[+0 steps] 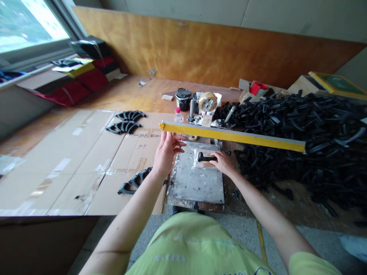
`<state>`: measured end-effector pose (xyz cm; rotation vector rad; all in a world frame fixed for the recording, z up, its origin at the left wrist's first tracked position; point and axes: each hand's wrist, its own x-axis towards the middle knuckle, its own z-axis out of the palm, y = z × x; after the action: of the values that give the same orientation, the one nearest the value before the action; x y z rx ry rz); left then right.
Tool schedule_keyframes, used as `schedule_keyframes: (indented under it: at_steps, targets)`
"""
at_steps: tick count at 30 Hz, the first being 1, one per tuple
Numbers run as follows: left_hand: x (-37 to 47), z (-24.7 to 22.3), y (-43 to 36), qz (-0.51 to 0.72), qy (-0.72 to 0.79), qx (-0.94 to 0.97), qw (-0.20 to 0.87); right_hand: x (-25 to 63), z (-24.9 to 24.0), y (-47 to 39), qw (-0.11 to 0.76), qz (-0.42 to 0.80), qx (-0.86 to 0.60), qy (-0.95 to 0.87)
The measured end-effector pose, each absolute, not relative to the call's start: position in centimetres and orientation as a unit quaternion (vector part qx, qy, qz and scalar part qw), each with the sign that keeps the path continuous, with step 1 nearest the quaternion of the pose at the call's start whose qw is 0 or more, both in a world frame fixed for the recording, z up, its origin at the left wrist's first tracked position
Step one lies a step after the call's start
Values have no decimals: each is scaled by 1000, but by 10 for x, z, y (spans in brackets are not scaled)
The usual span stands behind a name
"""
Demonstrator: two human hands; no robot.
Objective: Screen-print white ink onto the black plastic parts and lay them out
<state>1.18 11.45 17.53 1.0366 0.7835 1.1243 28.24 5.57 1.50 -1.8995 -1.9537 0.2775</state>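
And here's the long, straight yellow bar with a grey upper edge point(233, 136), up in the air, spanning crosswise and dipping toward its right end; edge-on like this, it may be one side of a flat frame. Below it, the glossy black, handle-shaped piece point(207, 157) lies sideways on a pale block point(196, 153), thicker at its left end.
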Motion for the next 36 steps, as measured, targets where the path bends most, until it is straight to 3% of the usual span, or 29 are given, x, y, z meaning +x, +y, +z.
schedule_keyframes:
  at_steps: [2,7,13,17,20,23,26,32,36]
  targets:
    - [11,157,103,466,373,443,668,280,22,55,195,100,-678,-701]
    - [18,91,50,214,433,392,783,225,54,23,254,65,-650,-713]
    - [18,66,18,288,487,370,737,182,54,-14,273,75,-515,-809]
    - [9,81,22,257,476,447,713,276,17,4,299,33,-663,-686]
    - [6,89,21,270,475,450,707,356,-15,22,190,-20,-781,-595]
    - [6,90,17,280,473,449,704,400,-39,26,62,5,-836,-545]
    - [4,88,14,283,472,453,701,411,-54,28,6,12,-845,-535]
    - [-10,83,14,304,504,443,676,425,-71,45,29,50,-884,-464]
    - [-20,80,13,323,519,426,667,431,-72,48,137,90,-883,-440]
